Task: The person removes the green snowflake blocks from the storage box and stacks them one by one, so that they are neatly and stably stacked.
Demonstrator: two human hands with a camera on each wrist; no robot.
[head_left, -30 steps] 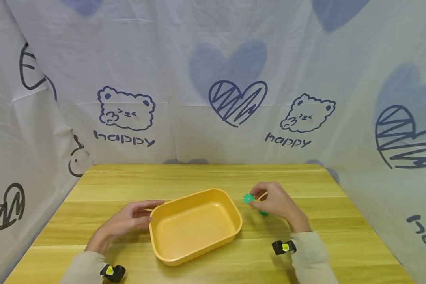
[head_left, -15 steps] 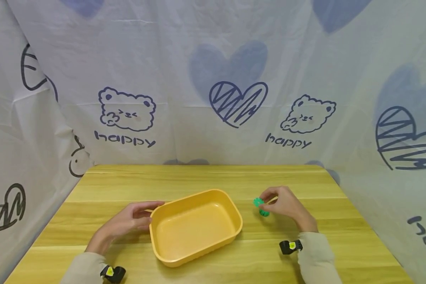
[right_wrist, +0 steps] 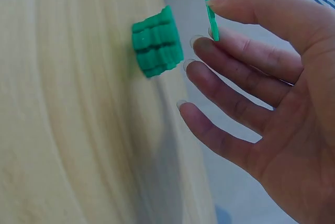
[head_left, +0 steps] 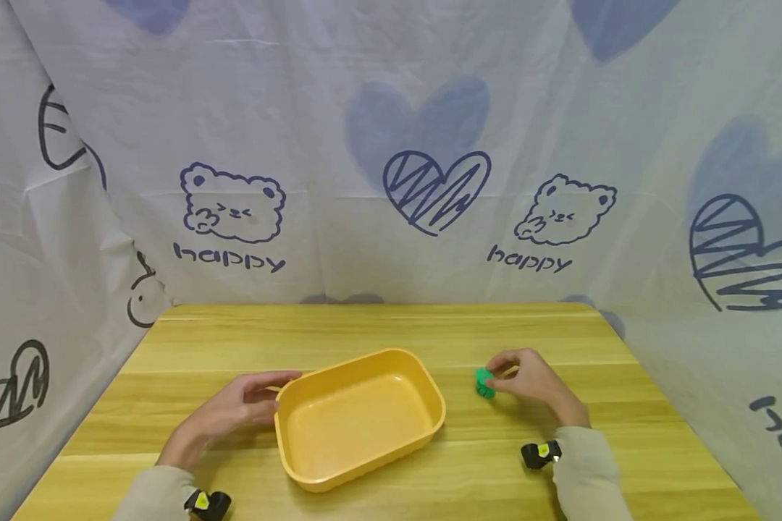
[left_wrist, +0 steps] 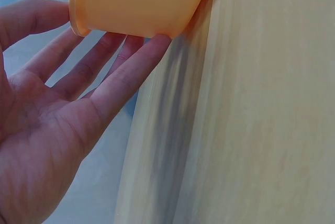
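Note:
A yellow plastic basin [head_left: 361, 420] stands on the table, its inside bare. My left hand [head_left: 234, 405] rests against the basin's left end with fairly straight fingers. In the left wrist view, fingertips [left_wrist: 163, 41] touch the outer wall and rim of the basin [left_wrist: 141, 4]. To the right of the basin, my right hand [head_left: 528, 376] pinches a thin green notched plastic disc [right_wrist: 211, 14] between thumb and index finger. Just beside it stands a short stack of green notched discs [right_wrist: 157, 42] on the table. In the head view, the held disc overlaps the stack [head_left: 484, 391].
The wooden table [head_left: 365, 325] reaches back to a white printed curtain [head_left: 339, 239]. More curtain hangs along the left and right sides. Each wrist wears a small black camera [head_left: 541, 454].
My right hand has moved to the right and slightly toward me, carrying the pinched disc over to the green stack. The left hand and the basin stay in place.

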